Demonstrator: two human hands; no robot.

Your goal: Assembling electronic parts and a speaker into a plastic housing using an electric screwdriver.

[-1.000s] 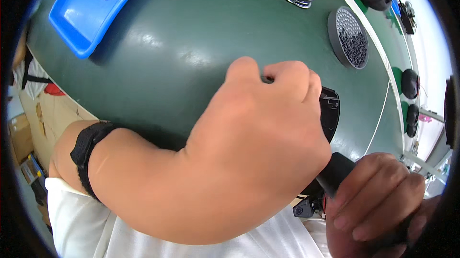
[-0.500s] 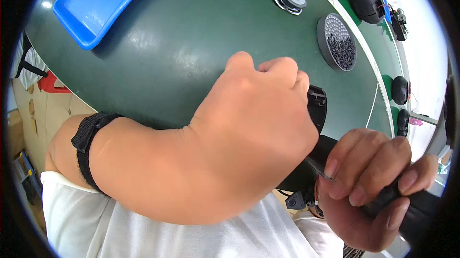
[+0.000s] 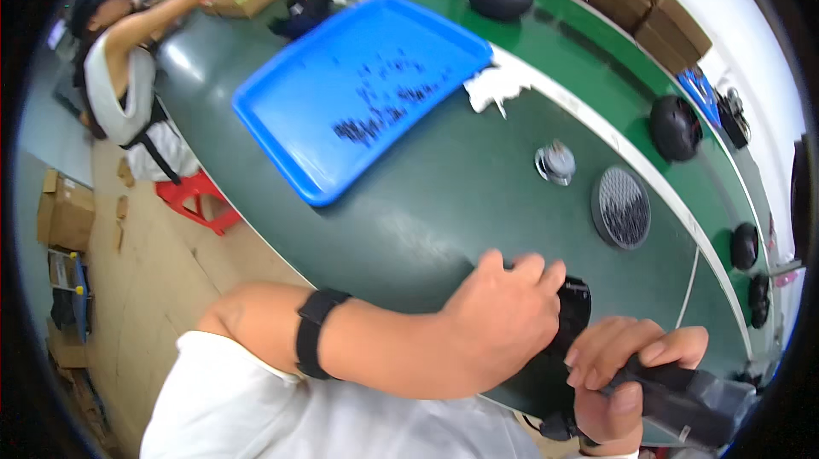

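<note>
My left hand (image 3: 508, 314) is closed, its back toward me and its fingers curled at the edge of a black plastic housing (image 3: 575, 304). Most of that housing is hidden behind the hand. Just to the right, my right hand (image 3: 627, 365) wraps round a black cylindrical tool (image 3: 687, 403) that looks like an electric screwdriver. Its thick end sticks out to the lower right, and its front end points toward the housing. Whether the tip touches the housing cannot be made out.
On the dark green table (image 3: 409, 237) lie a blue tray (image 3: 299, 148) with scattered black screws, a round grey dish (image 3: 623, 220) of screws and a small speaker (image 3: 556, 162). Rounded black housings (image 3: 674, 128) stand beyond the white strip. A co-worker (image 3: 128, 75) reaches across at far left.
My view has swung left and widened, bringing the whole tray and the co-worker into sight. Both hands appear smaller and lower, still at the housing and tool.
</note>
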